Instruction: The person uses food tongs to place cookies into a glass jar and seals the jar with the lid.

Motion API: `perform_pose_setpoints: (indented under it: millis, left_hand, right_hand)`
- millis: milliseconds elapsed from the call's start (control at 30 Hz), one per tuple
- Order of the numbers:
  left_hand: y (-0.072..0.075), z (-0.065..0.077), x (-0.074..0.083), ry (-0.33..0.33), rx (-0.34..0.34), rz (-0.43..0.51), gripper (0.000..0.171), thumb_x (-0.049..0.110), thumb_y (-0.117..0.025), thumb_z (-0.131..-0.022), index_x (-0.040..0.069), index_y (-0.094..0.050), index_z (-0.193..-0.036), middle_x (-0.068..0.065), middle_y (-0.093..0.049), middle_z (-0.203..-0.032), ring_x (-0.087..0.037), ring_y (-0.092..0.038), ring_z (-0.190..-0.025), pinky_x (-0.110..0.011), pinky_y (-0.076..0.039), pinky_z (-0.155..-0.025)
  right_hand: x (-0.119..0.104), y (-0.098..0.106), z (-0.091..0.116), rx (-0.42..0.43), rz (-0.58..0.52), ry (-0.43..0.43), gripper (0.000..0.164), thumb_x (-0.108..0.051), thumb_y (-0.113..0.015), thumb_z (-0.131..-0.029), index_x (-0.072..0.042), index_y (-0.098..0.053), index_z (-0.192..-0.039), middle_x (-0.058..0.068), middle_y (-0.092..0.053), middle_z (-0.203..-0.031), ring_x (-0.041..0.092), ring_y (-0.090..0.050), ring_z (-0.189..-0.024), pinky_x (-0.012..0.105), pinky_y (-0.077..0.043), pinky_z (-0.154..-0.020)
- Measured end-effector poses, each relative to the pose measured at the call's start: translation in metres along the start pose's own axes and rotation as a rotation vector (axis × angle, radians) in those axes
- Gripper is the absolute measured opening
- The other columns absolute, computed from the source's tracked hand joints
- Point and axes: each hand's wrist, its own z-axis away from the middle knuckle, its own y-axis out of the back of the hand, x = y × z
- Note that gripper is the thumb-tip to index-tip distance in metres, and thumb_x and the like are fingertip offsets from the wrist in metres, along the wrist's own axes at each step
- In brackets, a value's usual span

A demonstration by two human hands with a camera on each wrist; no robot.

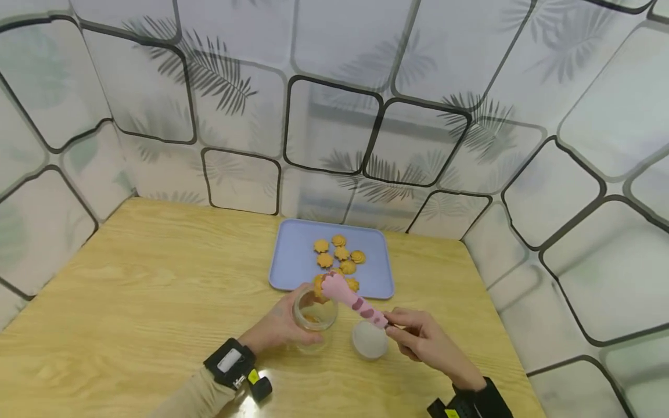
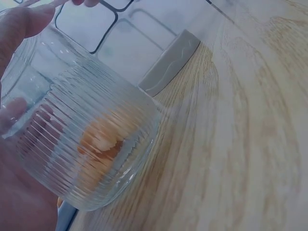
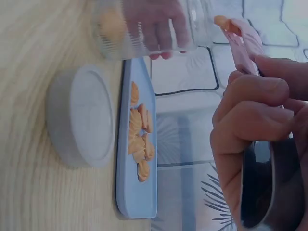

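Observation:
My left hand (image 1: 282, 325) grips a clear ribbed glass jar (image 2: 108, 91), which leans with its mouth towards the tray. Some golden cookies (image 2: 98, 144) lie at the jar's bottom. Between thumb and fingers, my right hand (image 1: 425, 341) holds pink tongs (image 1: 352, 299) with a paw-shaped tip and a dark handle end. Their tip pinches a cookie (image 3: 222, 21) just above the jar's mouth. Beyond the jar is a blue tray (image 1: 298, 238) bearing several flower-shaped and swirled cookies (image 1: 324, 260).
A round whitish lid (image 1: 369, 340) lies on the wooden table (image 1: 157, 290), right of the jar and near my right hand. Behind the tray rises a pale curtain (image 1: 334, 128) with black outlines and leaf prints, continuing along both sides.

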Motion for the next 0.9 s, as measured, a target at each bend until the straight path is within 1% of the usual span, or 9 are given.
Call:
perform_pose_setpoints:
  millis: [67, 167, 267, 333, 433, 500, 600, 733, 900]
  left_hand:
    - [0.001, 0.002, 0.002, 0.026, 0.014, -0.003, 0.09, 0.011, -0.094, -0.065, 0.01, -0.049, -0.143, -0.011, -0.059, -0.137, -0.027, -0.056, -0.125, -0.041, -0.046, -0.11]
    - [0.002, 0.003, 0.002, 0.027, 0.011, 0.008, 0.089, 0.01, -0.094, -0.065, 0.014, -0.05, -0.143, -0.008, -0.06, -0.136, -0.022, -0.057, -0.124, -0.038, -0.045, -0.11]
    - [0.002, 0.002, 0.0, -0.012, -0.01, 0.011, 0.084, 0.01, -0.093, -0.067, 0.014, -0.052, -0.141, -0.012, -0.061, -0.135, -0.025, -0.057, -0.126, -0.036, -0.042, -0.112]
    - [0.002, 0.0, 0.0, -0.029, -0.022, 0.018, 0.082, 0.009, -0.092, -0.067, 0.014, -0.054, -0.139, -0.014, -0.062, -0.135, -0.028, -0.056, -0.127, -0.042, -0.039, -0.114]
    - [0.002, -0.001, 0.001, -0.036, -0.018, 0.023, 0.08, 0.009, -0.092, -0.067, 0.014, -0.055, -0.137, -0.015, -0.062, -0.134, -0.032, -0.055, -0.128, -0.05, -0.037, -0.114]
    - [0.003, -0.001, 0.001, -0.027, -0.014, 0.021, 0.079, 0.009, -0.092, -0.067, 0.015, -0.055, -0.137, -0.014, -0.062, -0.134, -0.031, -0.054, -0.128, -0.053, -0.036, -0.114]
    - [0.003, -0.001, 0.002, -0.023, -0.023, 0.012, 0.079, 0.01, -0.092, -0.067, 0.014, -0.055, -0.137, -0.015, -0.061, -0.135, -0.029, -0.055, -0.128, -0.053, -0.036, -0.114]
    - [0.0, -0.003, 0.0, -0.035, -0.036, 0.003, 0.081, 0.01, -0.092, -0.066, 0.013, -0.055, -0.138, -0.016, -0.062, -0.134, -0.026, -0.056, -0.127, -0.042, -0.037, -0.115]
    - [0.0, -0.002, 0.0, -0.038, -0.019, 0.015, 0.08, 0.008, -0.093, -0.066, 0.015, -0.056, -0.137, -0.02, -0.061, -0.135, -0.025, -0.056, -0.126, -0.033, -0.038, -0.113]
  right_hand:
    - [-0.001, -0.005, 0.0, -0.039, 0.014, 0.027, 0.038, 0.003, -0.048, -0.104, 0.01, -0.052, -0.141, 0.016, -0.046, -0.078, 0.026, -0.026, -0.039, 0.021, -0.032, -0.035]
    - [-0.001, -0.007, 0.0, -0.039, 0.008, -0.001, 0.04, 0.002, -0.048, -0.105, 0.014, -0.047, -0.142, 0.016, -0.046, -0.078, 0.025, -0.025, -0.038, 0.02, -0.032, -0.036]
    - [0.006, -0.003, -0.006, 0.074, 0.051, -0.027, 0.041, -0.001, -0.05, -0.105, 0.016, -0.046, -0.142, 0.015, -0.049, -0.079, 0.016, -0.027, -0.038, 0.021, -0.031, -0.034]
    - [0.014, 0.001, -0.015, 0.211, 0.231, -0.024, 0.042, -0.004, -0.055, -0.103, 0.015, -0.05, -0.14, 0.01, -0.054, -0.081, 0.007, -0.029, -0.042, 0.021, -0.032, -0.037]
    - [0.031, 0.005, -0.035, 0.379, 0.596, -0.059, 0.041, -0.008, -0.065, -0.099, 0.01, -0.059, -0.136, 0.01, -0.061, -0.091, 0.003, -0.037, -0.053, 0.021, -0.037, -0.045]
    - [0.044, 0.006, -0.049, 0.42, 0.821, -0.102, 0.042, -0.011, -0.069, -0.096, 0.007, -0.062, -0.134, 0.01, -0.062, -0.09, 0.005, -0.041, -0.06, 0.022, -0.04, -0.051]
    - [0.06, 0.003, -0.062, 0.395, 1.005, -0.191, 0.042, -0.015, -0.069, -0.096, 0.003, -0.064, -0.133, 0.012, -0.06, -0.091, 0.013, -0.046, -0.065, 0.026, -0.04, -0.055]
    - [0.072, 0.004, -0.071, 0.392, 1.103, -0.242, 0.039, -0.015, -0.066, -0.097, 0.004, -0.065, -0.13, 0.016, -0.061, -0.093, 0.019, -0.051, -0.068, 0.031, -0.042, -0.056]
    - [0.076, 0.014, -0.077, 0.475, 1.011, -0.137, 0.028, -0.003, -0.062, -0.097, 0.009, -0.069, -0.121, 0.019, -0.064, -0.087, 0.02, -0.053, -0.066, 0.03, -0.043, -0.057]
